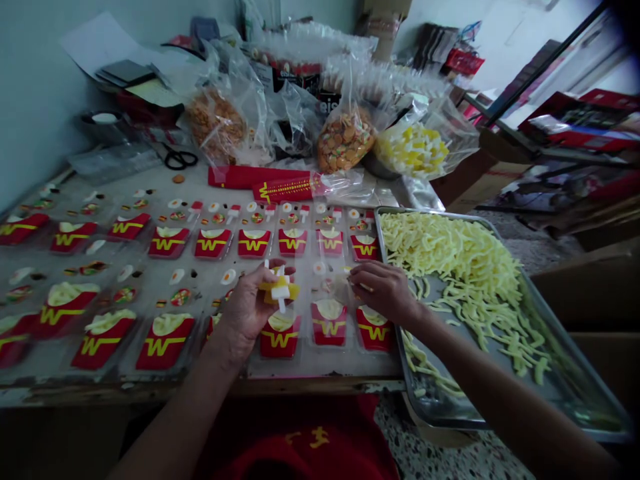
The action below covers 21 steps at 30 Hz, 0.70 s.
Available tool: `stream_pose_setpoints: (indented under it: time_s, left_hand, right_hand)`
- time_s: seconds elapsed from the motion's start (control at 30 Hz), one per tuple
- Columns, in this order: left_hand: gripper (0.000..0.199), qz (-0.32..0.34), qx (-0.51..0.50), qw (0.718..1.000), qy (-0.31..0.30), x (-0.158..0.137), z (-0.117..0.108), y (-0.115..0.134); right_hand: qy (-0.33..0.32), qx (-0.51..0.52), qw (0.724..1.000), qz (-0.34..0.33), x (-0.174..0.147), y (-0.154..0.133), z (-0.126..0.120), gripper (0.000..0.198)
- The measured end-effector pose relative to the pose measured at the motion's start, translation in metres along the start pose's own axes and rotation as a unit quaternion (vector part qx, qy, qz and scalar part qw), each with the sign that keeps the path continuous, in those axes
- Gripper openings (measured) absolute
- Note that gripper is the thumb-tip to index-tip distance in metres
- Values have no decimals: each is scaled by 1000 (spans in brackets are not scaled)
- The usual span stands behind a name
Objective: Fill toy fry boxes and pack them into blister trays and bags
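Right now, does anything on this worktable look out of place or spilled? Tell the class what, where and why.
One small round orange-brown piece lies loose on the table, just in front of the black-handled scissors. It looks stray because similar-looking round pieces are gathered in a clear bag.

We see yellow-and-white pieces [281, 292]: smooth, plastic-looking | clear bags [253, 107]: thin, glossy, crinkled plastic | tray [500, 387]: smooth metal, soft sheen | pale strips [445, 243]: matt, rubbery-looking | white sheet [100, 43]: matt paper | scissors handles [191, 155]: smooth plastic | bench edge [320, 387]: worn wood, we judge | floor [410, 440]: stone-like, speckled finish.
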State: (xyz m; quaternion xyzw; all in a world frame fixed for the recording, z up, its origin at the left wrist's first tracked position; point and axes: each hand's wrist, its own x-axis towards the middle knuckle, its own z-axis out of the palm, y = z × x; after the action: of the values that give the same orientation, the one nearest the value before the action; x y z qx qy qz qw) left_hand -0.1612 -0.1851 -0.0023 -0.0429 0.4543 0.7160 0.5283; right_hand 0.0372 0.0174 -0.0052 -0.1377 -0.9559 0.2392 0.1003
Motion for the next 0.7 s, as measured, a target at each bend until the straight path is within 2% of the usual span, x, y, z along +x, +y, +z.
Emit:
stream_pose_setpoints:
  time_s: [0.07, 0.1, 0.17, 0.23, 0.3, 0.37, 0.4, 0.47, 0.57, 0.7]
  left_hand:
    - [44, -11, 49, 998, -23, 3, -1, 0]
    - [44, -23, 78, 996, -43, 5, 1, 0]
    - [44, -53, 128, 987, -84, 11, 9, 0]
    - [45, -76, 154, 979, -107, 19, 19, 2]
    - [43, -86, 163, 977, -104, 29, 24, 9]
    - [36, -84, 170, 978, -83, 38, 26, 17]
    - [32, -80, 181, 978, -67, 42, 26, 21]
    - [24, -81, 209, 974, -39, 49, 24, 26]
    - [20, -93, 225, 969, -29, 55, 26, 25]
    - [17, -111, 191, 975, -27, 62, 35, 20]
  right_hand:
    - [103, 31, 994, 25, -5, 1, -6, 11]
    - [155, 65, 984, 58, -7, 2, -9, 10]
    - [196, 172, 953, 153, -8, 7, -15, 15]
    - [140, 326, 901, 250, -4, 13, -19, 25]
    - [14, 475, 820, 319, 3, 20, -22, 38]
    - [-86, 562, 742, 355, 15, 26, -23, 50]
    - [-108, 580, 719, 367, 23, 29, -23, 50]
    - [-116, 582, 708, 382, 40, 34, -22, 40]
    - [-124, 557, 717, 400, 66, 38, -18, 24]
    - [-144, 536, 723, 411, 81, 37, -12, 24]
